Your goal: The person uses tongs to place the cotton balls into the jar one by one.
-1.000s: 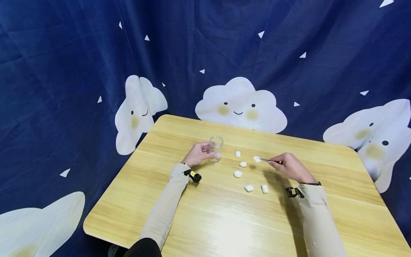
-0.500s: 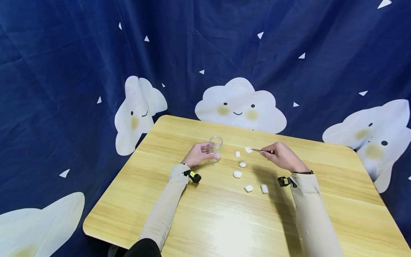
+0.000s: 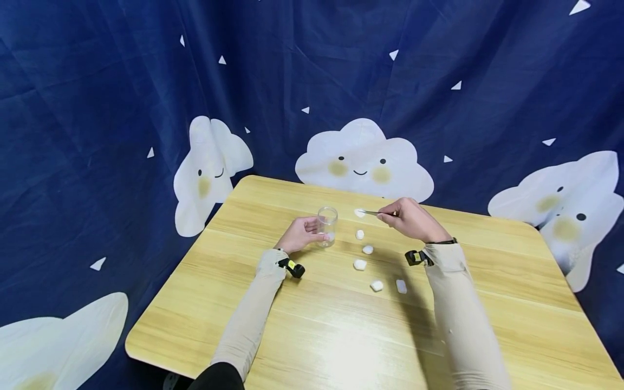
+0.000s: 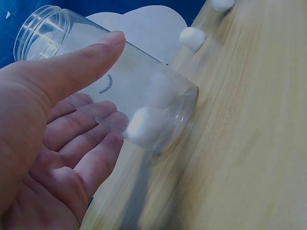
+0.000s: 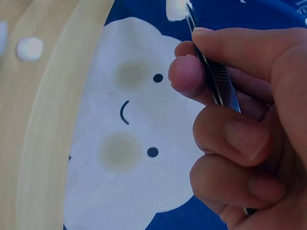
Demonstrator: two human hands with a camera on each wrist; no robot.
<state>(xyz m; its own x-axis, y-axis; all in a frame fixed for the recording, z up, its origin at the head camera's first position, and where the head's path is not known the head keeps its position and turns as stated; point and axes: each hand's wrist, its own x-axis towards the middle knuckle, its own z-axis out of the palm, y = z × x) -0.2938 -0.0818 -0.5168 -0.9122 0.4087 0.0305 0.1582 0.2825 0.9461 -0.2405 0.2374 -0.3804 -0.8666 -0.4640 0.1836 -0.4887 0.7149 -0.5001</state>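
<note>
My left hand [image 3: 298, 235] holds an uncapped clear plastic jar [image 3: 328, 221] upright on the table, thumb on one side and fingers on the other. Two white cotton balls [image 4: 145, 125] show at its bottom in the left wrist view. Pinched in my right hand [image 3: 411, 219] is a pair of metal tweezers [image 5: 218, 79], whose tips grip another cotton ball [image 3: 359, 213]. That ball hangs above the table, to the right of the jar's mouth and apart from it. Several loose cotton balls [image 3: 359, 265] lie on the table between the hands.
The light wooden table [image 3: 292, 325] has rounded corners. A dark blue curtain [image 3: 273, 65] with printed smiling clouds hangs behind it and along its sides. Both wrists carry small black cameras [image 3: 415, 257].
My right hand has moved left and away from me, bringing the tweezers and their cotton ball nearer the jar and higher. The left hand and jar have stayed in place.
</note>
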